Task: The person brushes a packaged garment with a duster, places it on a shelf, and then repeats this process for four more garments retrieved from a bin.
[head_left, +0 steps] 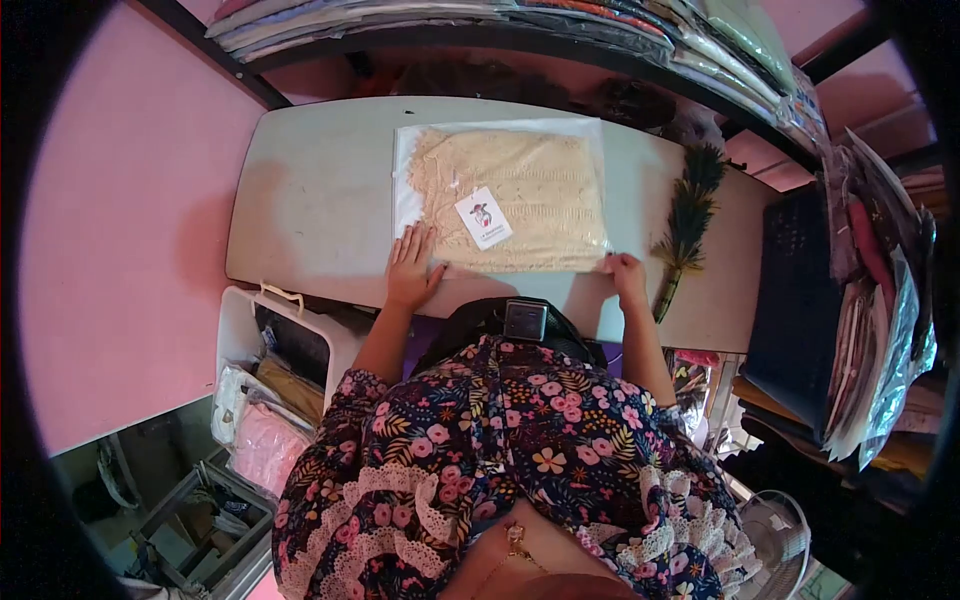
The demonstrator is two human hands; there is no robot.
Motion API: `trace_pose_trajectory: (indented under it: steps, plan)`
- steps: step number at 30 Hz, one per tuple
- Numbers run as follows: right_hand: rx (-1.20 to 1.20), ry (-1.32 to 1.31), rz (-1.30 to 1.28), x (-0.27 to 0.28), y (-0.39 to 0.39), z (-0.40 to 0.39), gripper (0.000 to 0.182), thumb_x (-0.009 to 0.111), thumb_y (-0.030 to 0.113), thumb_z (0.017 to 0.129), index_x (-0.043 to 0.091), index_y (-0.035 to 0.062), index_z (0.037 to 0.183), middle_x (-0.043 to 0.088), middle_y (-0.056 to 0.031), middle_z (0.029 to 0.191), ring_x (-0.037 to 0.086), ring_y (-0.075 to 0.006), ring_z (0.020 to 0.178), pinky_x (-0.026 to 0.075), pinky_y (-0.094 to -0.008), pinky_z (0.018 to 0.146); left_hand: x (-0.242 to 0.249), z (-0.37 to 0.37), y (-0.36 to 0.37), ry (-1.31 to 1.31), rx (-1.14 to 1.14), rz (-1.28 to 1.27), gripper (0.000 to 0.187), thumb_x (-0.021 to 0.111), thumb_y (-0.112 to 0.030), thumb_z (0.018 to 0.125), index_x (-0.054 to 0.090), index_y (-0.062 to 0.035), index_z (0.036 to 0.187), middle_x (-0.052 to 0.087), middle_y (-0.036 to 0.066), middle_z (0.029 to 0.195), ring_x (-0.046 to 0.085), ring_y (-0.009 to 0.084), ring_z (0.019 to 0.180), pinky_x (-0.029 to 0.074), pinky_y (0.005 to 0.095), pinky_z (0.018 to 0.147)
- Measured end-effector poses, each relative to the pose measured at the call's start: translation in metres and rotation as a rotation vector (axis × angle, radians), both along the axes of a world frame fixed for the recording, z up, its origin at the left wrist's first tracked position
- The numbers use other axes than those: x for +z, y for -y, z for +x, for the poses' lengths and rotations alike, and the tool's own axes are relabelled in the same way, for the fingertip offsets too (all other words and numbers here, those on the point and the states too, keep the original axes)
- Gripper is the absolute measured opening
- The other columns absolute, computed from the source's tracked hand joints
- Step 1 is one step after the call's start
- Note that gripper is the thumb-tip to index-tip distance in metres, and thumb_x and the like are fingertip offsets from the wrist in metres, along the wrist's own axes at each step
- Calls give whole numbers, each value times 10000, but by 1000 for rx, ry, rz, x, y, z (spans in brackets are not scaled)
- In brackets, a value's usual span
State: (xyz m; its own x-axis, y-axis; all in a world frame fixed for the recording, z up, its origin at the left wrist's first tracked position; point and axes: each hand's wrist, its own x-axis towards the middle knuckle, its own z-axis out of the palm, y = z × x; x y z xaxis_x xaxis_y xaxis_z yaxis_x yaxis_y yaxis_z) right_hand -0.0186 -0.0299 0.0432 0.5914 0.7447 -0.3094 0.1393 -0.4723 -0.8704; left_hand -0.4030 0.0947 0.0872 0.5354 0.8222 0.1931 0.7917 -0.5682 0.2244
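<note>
A folded cream knitted garment (pixel 545 185) lies flat inside a clear plastic bag (pixel 408 200) on the white table (pixel 310 190). A white card tag (pixel 484 218) with a printed figure sits on the garment. My left hand (pixel 412 268) rests with its fingers spread on the bag's lower left edge. At the lower right corner of the bag, my right hand (pixel 627 278) has its fingers pinched together on the plastic.
A dark green leafy sprig (pixel 688 215) lies on the table's right side. Packed garments fill the shelf (pixel 450 38) above and a stack (pixel 870 300) at right. A white bin (pixel 235 320) with bagged clothes stands lower left, a wire basket (pixel 780 540) lower right.
</note>
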Motion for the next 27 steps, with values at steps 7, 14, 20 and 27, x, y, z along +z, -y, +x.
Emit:
trace_pose_trajectory:
  steps: [7, 14, 20, 27]
  plan:
    - [14, 297, 235, 12, -29, 20, 238, 602, 184, 829, 649, -22, 939, 662, -128, 766, 615, -198, 650, 474, -319, 606, 7, -7, 9, -6, -13, -8, 666, 556, -380, 818, 338, -111, 1386, 289, 147, 1448, 235, 322, 1353, 180, 459, 1089]
    - [84, -317, 190, 23, -66, 40, 185, 664, 161, 803, 626, -11, 856, 611, -26, 713, 540, -101, 627, 432, -246, 559, 19, -10, 9, 33, -51, -45, 616, 549, -349, 819, 384, -86, 1350, 341, 152, 1416, 278, 330, 1330, 209, 449, 1082]
    - [91, -92, 169, 52, -65, 50, 344, 667, 262, 815, 625, -32, 987, 628, -50, 754, 551, -101, 640, 436, -232, 569, 30, -21, -17, 434, 134, 3, 477, 588, -173, 804, 480, -14, 1240, 484, 176, 1274, 421, 354, 1205, 323, 415, 1013]
    - [50, -204, 260, 105, -112, 20, 305, 631, 286, 844, 624, 7, 969, 593, -11, 685, 512, -81, 525, 359, -231, 423, 46, 2, -113, 623, 400, -212, 404, 669, -208, 803, 560, 56, 1088, 637, 159, 1009, 616, 264, 878, 474, 351, 791]
